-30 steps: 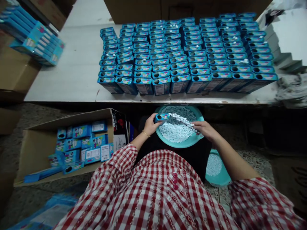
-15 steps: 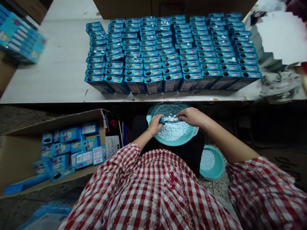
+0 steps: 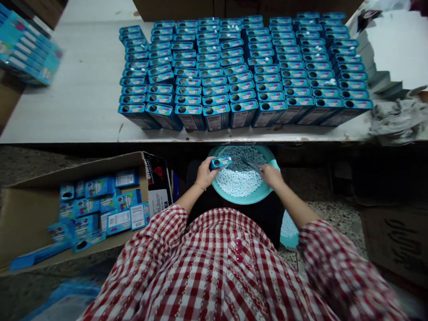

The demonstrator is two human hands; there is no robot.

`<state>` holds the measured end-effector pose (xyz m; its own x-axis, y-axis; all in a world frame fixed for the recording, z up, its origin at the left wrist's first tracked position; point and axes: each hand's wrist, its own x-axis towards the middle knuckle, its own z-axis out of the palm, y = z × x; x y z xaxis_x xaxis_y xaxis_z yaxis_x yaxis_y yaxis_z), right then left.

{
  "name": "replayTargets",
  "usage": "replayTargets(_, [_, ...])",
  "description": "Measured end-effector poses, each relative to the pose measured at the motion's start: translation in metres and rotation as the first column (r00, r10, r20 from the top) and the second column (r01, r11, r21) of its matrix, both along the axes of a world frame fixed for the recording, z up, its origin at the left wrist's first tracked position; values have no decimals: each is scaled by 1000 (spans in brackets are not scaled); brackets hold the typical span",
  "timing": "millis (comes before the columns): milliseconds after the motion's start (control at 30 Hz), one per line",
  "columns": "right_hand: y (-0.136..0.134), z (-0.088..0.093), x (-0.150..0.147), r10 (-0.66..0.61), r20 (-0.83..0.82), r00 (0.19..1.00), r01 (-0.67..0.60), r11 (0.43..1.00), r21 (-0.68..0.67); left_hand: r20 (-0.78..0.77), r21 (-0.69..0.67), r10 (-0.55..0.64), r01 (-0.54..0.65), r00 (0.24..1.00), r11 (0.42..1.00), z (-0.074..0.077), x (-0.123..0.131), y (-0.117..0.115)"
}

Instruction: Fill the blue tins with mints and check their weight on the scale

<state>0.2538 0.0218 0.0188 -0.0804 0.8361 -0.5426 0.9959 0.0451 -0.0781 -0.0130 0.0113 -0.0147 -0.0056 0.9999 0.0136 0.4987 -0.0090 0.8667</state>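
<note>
My left hand (image 3: 204, 174) is closed around a small blue candy box (image 3: 220, 162), held upright over the left rim of a turquoise basin (image 3: 245, 200). The box's printed top, with a dark round opening, faces up. Small white candies (image 3: 238, 183) fill the basin. My right hand (image 3: 271, 176), at the basin's right side, grips a thin grey scoop (image 3: 251, 165). Its far end dips into the candies and is partly hidden there.
Rows of blue boxes (image 3: 216, 110) stand on the white table (image 3: 90, 89), with stray candies on some tops. On the left, a cardboard carton (image 3: 26, 207) holds more blue boxes. A second turquoise bowl (image 3: 289, 241) sits below right. Papers (image 3: 397, 49) and a crumpled bag (image 3: 396, 118) lie right.
My right hand has moved away from the box, right and slightly down, lowering the scoop into the candies. My left hand has shifted left, and the box top now shows without candies heaped above it.
</note>
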Motion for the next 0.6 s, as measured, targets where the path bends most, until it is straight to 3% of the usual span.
replayTargets(100, [-17, -52, -30, 7, -46, 999, -11, 997, -80, 49, -7, 47, -46, 998, 999, 0, -8, -1])
replayTargets(233, [-25, -80, -49, -29, -158, 987, 9, 992, -127, 111, -16, 78, -77, 991, 997, -3, -9, -1])
replayTargets(467, [-13, -90, -28, -255, -383, 888, 151, 948, -281, 168, -46, 104, -98, 980, 994, -5, -7, 2])
replayTargets(600, [-15, -71, -14, -386, -488, 783, 239, 911, -336, 170, -33, 121, -117, 978, 993, -3, -12, 2])
